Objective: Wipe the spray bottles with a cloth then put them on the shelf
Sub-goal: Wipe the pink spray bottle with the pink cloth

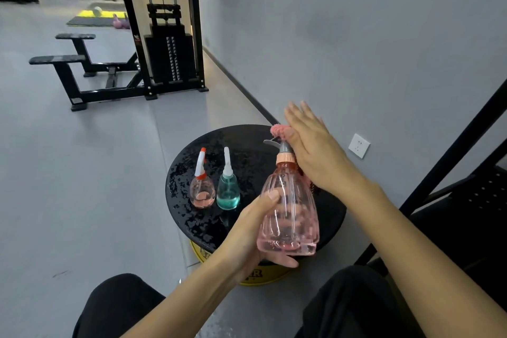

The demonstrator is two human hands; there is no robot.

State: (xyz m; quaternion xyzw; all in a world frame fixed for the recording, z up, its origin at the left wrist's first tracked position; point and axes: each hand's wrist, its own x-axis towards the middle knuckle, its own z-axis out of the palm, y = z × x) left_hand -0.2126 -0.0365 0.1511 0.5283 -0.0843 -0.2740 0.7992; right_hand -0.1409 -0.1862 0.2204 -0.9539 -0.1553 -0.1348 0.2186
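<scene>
Left hand (247, 233) clamped round lower body of large pink spray bottle (290, 208), held over near-right rim of round black counter (247, 137). Right hand (312, 151), fingers straight, pressed pink cloth (276, 130) against bottle's grey nozzle. Small pink bottle (201, 191) and teal bottle (227, 192) stood side by side toward left rim. Bare grey floor (82, 173) open at left; wall (356, 35) close at right; black shelf (472, 195) further right. Yellow base (274, 278) lettering: only "R" legible.

The left grip (253, 230) holds the big pink spray bottle (289, 211) over the black worktop (247, 140). The flat right grip (311, 148) presses a pink cloth (275, 129) to its nozzle. A small pink bottle (202, 192) and a teal bottle (228, 192) stand left.
</scene>
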